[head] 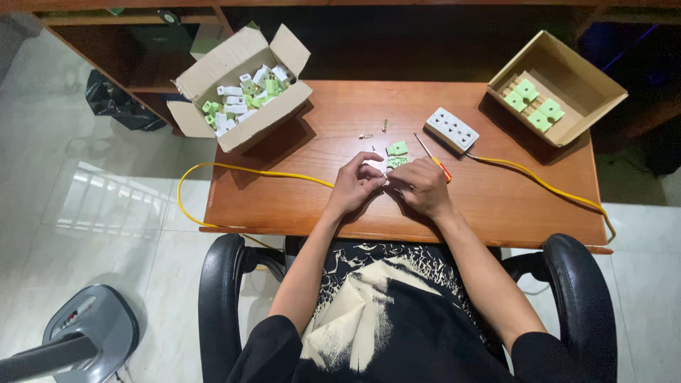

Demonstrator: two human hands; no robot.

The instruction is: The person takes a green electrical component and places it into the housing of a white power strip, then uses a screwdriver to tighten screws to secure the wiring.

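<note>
step: assembling, judged mid-fit | left hand [352, 186] and right hand [423, 187] pinching a small white-green part [384, 172] between fingertips | next: likely needing screwdriver [434, 159] lying just beyond right hand | far left: open box [284, 106] holding loose parts | far right: box [594, 91] holding green pieces

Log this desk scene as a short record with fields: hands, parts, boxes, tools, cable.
left hand: left hand pinching a small white part, which the right hand also touches
right hand: right hand closed over the same part
loose parts: green pieces just beyond the fingers; small screws further back
left box: open cardboard box full of white and green parts
right box: shallow cardboard box with a few green pieces
tools: screwdriver lying by the right hand
cable: yellow cable running to a white power strip
</note>
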